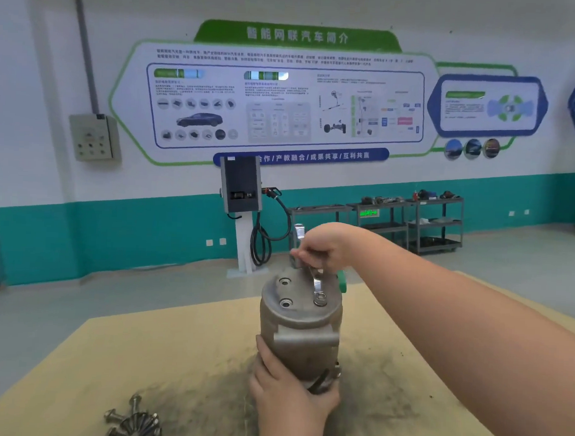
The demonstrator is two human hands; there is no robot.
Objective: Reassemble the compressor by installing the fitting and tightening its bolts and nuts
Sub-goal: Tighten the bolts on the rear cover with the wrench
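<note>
I have the compressor (300, 329) standing on end near the middle of the table (144, 359), its flat end cover facing up so the bolt holes are easy to reach from above. My left hand (289, 394) wraps the lower body of the housing, fingers curled round it; I judge that grip is there to keep the casting from turning or tipping while I pull on the tool. My right hand (324, 248) reaches over the top from the far side and pinches the handle of a ring wrench (316, 284), whose ring end sits on a bolt head (320, 299) at the right of the cover. The handle slopes up and away from me, which leaves room to swing it. Two other holes (285, 292) on the left of the cover look empty, so I take the bolting to be only partly done. The spare flange bolts (135, 419) lie in a loose heap at the near left of the table, well apart from the compressor yet within my left hand's reach.
</note>
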